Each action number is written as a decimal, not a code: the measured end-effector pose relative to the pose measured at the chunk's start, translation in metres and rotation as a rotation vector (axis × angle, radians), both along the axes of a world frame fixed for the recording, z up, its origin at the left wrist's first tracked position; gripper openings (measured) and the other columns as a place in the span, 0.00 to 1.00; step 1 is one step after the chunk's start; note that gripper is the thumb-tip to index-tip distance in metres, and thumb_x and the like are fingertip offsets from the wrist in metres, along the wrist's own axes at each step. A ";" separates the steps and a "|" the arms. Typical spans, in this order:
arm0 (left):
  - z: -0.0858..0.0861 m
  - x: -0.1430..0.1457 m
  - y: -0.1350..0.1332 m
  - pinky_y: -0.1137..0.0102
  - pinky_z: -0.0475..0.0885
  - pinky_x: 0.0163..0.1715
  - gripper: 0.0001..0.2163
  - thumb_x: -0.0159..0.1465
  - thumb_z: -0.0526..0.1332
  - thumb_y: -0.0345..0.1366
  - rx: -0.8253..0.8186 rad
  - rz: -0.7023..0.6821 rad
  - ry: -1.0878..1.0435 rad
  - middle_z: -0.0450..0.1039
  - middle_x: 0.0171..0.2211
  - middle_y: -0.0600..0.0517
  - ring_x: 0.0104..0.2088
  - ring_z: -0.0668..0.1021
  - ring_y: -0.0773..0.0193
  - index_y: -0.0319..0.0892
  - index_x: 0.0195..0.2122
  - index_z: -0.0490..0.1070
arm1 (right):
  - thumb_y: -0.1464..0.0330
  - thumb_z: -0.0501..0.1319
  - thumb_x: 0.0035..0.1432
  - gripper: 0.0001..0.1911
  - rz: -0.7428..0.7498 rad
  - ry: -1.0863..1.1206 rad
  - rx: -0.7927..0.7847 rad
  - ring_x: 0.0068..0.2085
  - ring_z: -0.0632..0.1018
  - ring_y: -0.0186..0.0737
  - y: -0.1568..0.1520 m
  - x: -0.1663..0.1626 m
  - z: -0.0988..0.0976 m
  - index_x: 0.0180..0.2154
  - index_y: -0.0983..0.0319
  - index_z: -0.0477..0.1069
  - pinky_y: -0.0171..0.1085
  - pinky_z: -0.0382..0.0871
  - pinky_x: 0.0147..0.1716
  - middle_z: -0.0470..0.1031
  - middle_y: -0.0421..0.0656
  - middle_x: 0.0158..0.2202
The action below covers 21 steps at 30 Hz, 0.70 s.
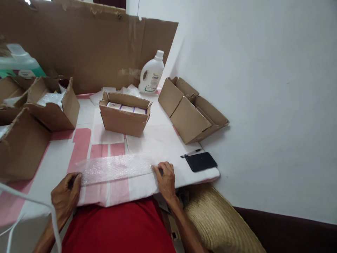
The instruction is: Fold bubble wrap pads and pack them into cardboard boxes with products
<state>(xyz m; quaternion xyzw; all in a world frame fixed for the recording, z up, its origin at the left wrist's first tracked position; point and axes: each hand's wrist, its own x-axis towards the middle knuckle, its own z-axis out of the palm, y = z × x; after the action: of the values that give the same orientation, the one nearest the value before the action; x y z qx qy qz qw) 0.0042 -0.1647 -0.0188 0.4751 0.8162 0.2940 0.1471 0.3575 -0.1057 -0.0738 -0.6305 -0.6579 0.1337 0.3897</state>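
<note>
A strip of clear bubble wrap [116, 168] lies flat across the near edge of the table [158, 140], which is covered in white and pink. My left hand [65, 196] pinches its left end, fingers closed on the wrap. My right hand [165, 177] presses on its right end with fingers curled over the edge. Behind the wrap stands an open cardboard box [124, 114] holding white packs with purple trim.
An empty open box [190, 110] lies tipped at the right. More open cardboard boxes [51, 103] crowd the left. A white plastic bottle [152, 73] stands at the back before a cardboard sheet. A black phone [201, 161] and pen [191, 153] lie near the right corner. White wall on the right.
</note>
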 end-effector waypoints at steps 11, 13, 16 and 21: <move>-0.020 0.003 0.001 0.59 0.71 0.52 0.22 0.68 0.50 0.52 0.129 -0.061 0.301 0.75 0.45 0.42 0.47 0.77 0.51 0.39 0.48 0.71 | 0.51 0.55 0.68 0.24 -0.071 -0.049 -0.073 0.35 0.69 0.47 0.012 0.001 -0.003 0.24 0.57 0.63 0.46 0.64 0.39 0.69 0.43 0.28; -0.016 0.001 -0.003 0.58 0.72 0.51 0.25 0.67 0.51 0.55 0.119 0.017 0.261 0.73 0.46 0.42 0.46 0.78 0.51 0.39 0.52 0.70 | 0.49 0.54 0.68 0.24 -0.053 -0.041 -0.065 0.35 0.70 0.48 0.013 0.007 -0.004 0.25 0.57 0.64 0.47 0.65 0.39 0.70 0.44 0.28; -0.004 -0.004 -0.012 0.60 0.74 0.44 0.29 0.64 0.51 0.59 0.027 0.118 0.137 0.74 0.46 0.43 0.40 0.79 0.54 0.40 0.53 0.67 | 0.50 0.56 0.67 0.22 -0.075 -0.010 0.014 0.36 0.73 0.49 0.011 0.010 0.002 0.30 0.59 0.68 0.48 0.68 0.38 0.71 0.46 0.31; 0.016 -0.005 -0.019 0.61 0.72 0.37 0.25 0.60 0.53 0.61 -0.258 0.167 0.034 0.78 0.38 0.46 0.36 0.80 0.51 0.45 0.44 0.69 | 0.66 0.58 0.69 0.09 0.105 -0.072 0.298 0.47 0.75 0.51 -0.016 -0.047 0.022 0.48 0.60 0.71 0.50 0.71 0.47 0.75 0.52 0.43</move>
<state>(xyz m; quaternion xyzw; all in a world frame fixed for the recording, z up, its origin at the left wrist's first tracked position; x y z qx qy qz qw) -0.0004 -0.1832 -0.0027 0.3877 0.8863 0.1897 0.1679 0.3104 -0.1212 -0.0516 -0.5348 -0.7158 0.0320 0.4478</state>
